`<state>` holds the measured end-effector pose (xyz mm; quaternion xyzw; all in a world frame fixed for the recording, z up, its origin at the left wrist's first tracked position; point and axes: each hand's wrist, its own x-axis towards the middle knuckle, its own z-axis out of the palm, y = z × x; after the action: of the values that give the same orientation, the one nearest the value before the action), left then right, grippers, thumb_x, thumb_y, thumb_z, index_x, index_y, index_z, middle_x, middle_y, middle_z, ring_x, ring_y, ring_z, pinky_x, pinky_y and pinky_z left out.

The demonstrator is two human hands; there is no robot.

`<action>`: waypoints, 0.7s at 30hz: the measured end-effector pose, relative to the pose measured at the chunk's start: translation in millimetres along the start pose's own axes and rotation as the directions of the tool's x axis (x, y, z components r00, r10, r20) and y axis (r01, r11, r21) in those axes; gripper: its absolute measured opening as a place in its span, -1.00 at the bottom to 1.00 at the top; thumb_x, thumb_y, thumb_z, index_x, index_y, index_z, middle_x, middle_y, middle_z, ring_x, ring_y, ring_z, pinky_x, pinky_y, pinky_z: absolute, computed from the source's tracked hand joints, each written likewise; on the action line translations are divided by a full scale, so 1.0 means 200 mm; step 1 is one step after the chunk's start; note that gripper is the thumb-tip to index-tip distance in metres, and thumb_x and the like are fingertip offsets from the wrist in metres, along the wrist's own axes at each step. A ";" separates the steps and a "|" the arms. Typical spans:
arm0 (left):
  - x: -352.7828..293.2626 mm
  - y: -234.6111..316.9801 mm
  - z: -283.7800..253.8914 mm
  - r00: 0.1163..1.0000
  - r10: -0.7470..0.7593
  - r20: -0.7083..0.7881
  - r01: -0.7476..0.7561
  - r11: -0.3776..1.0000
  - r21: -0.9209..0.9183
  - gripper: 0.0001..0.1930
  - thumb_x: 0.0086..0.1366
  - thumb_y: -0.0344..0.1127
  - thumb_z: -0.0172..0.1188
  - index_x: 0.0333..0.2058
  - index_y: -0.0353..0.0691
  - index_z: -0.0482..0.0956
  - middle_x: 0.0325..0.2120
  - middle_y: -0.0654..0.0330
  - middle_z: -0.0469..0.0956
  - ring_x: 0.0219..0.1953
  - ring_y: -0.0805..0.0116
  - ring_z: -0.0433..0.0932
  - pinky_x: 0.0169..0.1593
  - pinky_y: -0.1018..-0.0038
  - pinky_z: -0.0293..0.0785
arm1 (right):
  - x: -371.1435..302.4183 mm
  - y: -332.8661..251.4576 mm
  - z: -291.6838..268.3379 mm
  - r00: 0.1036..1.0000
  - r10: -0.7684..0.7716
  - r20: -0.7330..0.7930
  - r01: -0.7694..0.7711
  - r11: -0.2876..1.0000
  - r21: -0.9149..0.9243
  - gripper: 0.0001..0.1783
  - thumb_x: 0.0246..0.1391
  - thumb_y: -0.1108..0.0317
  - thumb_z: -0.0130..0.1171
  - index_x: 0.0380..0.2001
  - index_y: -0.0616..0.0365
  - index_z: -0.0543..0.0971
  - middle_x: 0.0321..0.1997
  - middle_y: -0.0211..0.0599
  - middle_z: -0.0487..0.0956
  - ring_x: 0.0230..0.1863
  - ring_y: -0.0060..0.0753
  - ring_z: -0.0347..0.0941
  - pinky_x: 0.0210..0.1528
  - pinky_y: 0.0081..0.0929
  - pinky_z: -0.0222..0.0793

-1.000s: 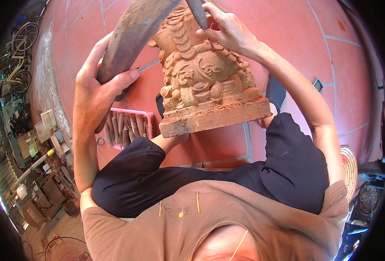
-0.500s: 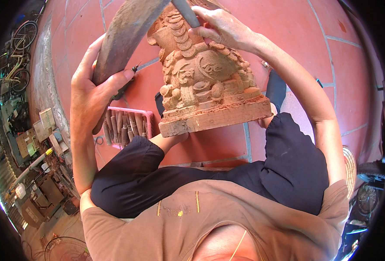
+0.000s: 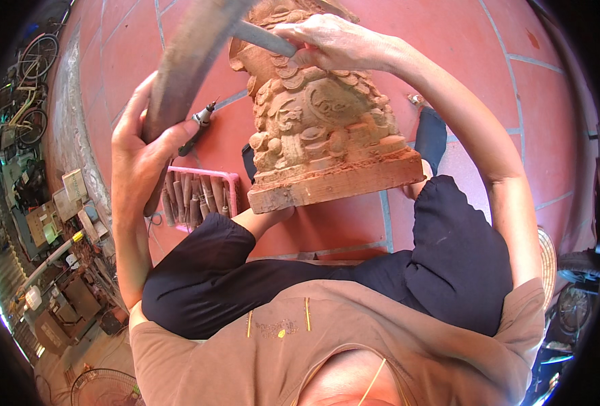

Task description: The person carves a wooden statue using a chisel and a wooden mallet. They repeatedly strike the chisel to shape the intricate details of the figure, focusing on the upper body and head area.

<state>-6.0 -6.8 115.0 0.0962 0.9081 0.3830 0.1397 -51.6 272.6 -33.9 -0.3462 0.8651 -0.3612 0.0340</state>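
A reddish-brown wood carving (image 3: 313,135), covered in relief of round coin-like discs and swirls, stands tilted between my legs on its square base. My left hand (image 3: 141,145) is wrapped round a long, worn wooden mallet (image 3: 188,64), thumb across its near side. My right hand (image 3: 330,44), above the carving's upper part, grips a grey rod-like chisel (image 3: 266,38). Its far end meets or passes behind the mallet; I cannot tell which, and no cutting edge shows. The mallet is slightly blurred.
Beside my left wrist, a pink tray (image 3: 231,177) holds several wooden-handled tools (image 3: 195,196). A pen-shaped rotary tool (image 3: 198,128) lies on the red tiled floor (image 3: 462,40). Farther left are bicycles (image 3: 39,57), boxes and clutter; a fan (image 3: 103,389) stands at lower left.
The chisel has swung to a flatter angle as my right hand shifted left. The mallet has moved slightly, uncovering more of the rotary tool. The carving stays in place.
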 end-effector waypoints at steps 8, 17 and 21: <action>0.02 -0.03 0.00 0.998 0.051 -0.040 -0.049 0.997 0.064 -0.35 0.10 -0.40 0.30 0.21 -0.24 0.36 -0.42 0.34 0.49 -0.49 0.63 0.38 -0.39 0.64 0.28 | 0.01 0.01 0.02 1.000 0.016 -0.009 -0.016 1.000 0.009 -0.59 0.06 0.39 0.18 0.00 0.19 0.41 -0.27 0.02 0.51 -0.19 0.07 0.47 -0.15 -0.11 0.34; 0.00 0.01 -0.01 0.996 -0.017 -0.083 0.009 0.995 -0.094 -0.33 0.10 -0.42 0.28 0.23 -0.22 0.36 -0.53 0.36 0.47 -0.53 0.60 0.40 -0.42 0.62 0.29 | -0.12 0.00 0.00 0.990 0.085 -0.115 -0.069 0.988 0.139 -0.66 0.06 0.43 0.14 -0.06 0.18 0.41 -0.32 0.02 0.55 -0.23 0.05 0.51 -0.17 -0.10 0.34; -0.01 0.03 0.01 0.985 0.022 -0.173 -0.043 0.992 -0.117 -0.34 0.11 -0.42 0.28 0.23 -0.24 0.34 -0.50 0.31 0.49 -0.53 0.58 0.42 -0.43 0.62 0.30 | -0.10 -0.01 -0.02 0.990 0.105 -0.092 -0.094 0.989 0.111 -0.64 0.06 0.46 0.14 -0.03 0.18 0.43 -0.21 0.06 0.57 -0.14 0.08 0.52 -0.13 -0.09 0.34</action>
<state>-3.9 -2.3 118.9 0.0689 0.8903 0.4462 0.0602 -35.6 287.1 -32.3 -0.2822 0.8616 -0.4210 0.0281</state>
